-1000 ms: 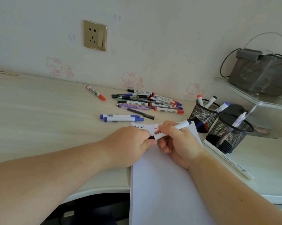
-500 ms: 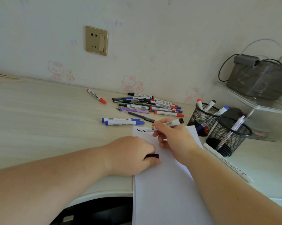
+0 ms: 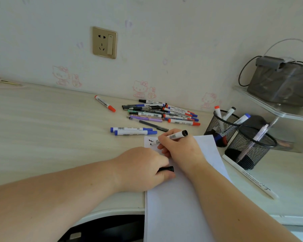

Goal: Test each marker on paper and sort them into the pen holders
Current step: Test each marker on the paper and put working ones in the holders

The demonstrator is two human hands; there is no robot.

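Observation:
My right hand (image 3: 180, 147) grips a white marker (image 3: 175, 136) with a black end, its tip down on the top left corner of the white paper (image 3: 182, 206) beside a black squiggle (image 3: 151, 142). My left hand (image 3: 143, 170) rests on the paper's left edge and pinches the black cap (image 3: 167, 169). A pile of markers (image 3: 163, 112) lies by the wall, with two blue-capped markers (image 3: 133, 131) in front of it. Two black mesh pen holders stand at the right, the far one (image 3: 220, 126) and the near one (image 3: 250, 147), each with markers inside.
A lone red-capped marker (image 3: 105, 103) lies left of the pile. A long white pen (image 3: 250, 178) lies in front of the near holder. A clear shelf (image 3: 276, 109) at the right carries a grey bag (image 3: 279, 81). A wall socket (image 3: 104, 42) sits above the desk.
My hands pulled the cap off the marker. The left hand dropped to the paper's edge with the cap, and the right hand brought the tip to the paper and drew a black squiggle.

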